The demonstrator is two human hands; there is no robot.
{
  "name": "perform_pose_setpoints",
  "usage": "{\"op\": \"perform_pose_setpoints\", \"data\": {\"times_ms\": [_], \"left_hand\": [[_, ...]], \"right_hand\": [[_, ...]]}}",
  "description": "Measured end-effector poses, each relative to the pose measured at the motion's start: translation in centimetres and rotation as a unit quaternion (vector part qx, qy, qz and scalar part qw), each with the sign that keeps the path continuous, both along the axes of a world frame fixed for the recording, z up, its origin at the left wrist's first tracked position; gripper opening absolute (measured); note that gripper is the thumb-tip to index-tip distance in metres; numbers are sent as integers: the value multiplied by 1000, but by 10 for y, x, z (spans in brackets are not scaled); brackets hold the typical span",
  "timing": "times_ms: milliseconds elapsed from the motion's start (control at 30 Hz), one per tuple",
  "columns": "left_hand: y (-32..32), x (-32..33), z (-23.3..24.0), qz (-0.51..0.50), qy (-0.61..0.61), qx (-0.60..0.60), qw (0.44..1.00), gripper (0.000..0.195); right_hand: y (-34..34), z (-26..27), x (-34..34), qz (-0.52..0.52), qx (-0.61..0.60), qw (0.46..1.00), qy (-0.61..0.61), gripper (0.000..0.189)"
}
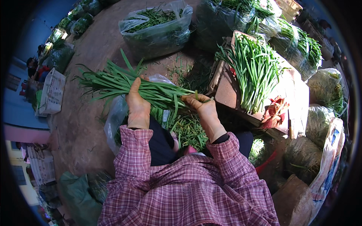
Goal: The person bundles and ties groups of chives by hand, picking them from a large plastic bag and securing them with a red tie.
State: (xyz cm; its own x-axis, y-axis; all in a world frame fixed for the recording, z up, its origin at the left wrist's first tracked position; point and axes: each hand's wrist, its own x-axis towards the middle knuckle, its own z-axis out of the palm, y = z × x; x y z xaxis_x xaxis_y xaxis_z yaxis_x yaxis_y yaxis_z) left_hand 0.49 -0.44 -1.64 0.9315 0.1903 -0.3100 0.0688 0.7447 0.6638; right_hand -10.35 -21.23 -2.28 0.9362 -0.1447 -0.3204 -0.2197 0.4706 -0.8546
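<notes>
A bunch of flat-leaved garlic chives (113,83) lies across the space above my lap, leaf tips to the left and stem ends to the right. My left hand (138,103) grips it near the middle, thumb on top. At the stem end, the fingers of my right hand (206,111) pinch the stalks; a short green piece sticks up by the fingertips. Loose trimmed leaves (191,131) are heaped below, between my legs. Close by on the right, a larger chive bundle (256,73) rests on a wooden board, with a red cloth scrap (275,113) near its stem ends.
A clear plastic bag of greens (157,35) stands ahead. More stuffed bags (297,48) line the right side. At the left are a white plastic crate (53,93) and a seated person (35,69). A green sack (80,195) lies at the lower left.
</notes>
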Motion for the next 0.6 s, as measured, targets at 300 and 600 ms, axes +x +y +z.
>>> {"op": "perform_pose_setpoints", "data": {"times_ms": [300, 600], "left_hand": [[23, 16, 3, 78, 33, -52, 995, 19], [13, 6, -9, 36, 41, -97, 994, 12]], "right_hand": [[-8, -20, -37, -40, -135, 989, 40, 28], [7, -20, -11, -82, -42, 996, 7, 18]]}}
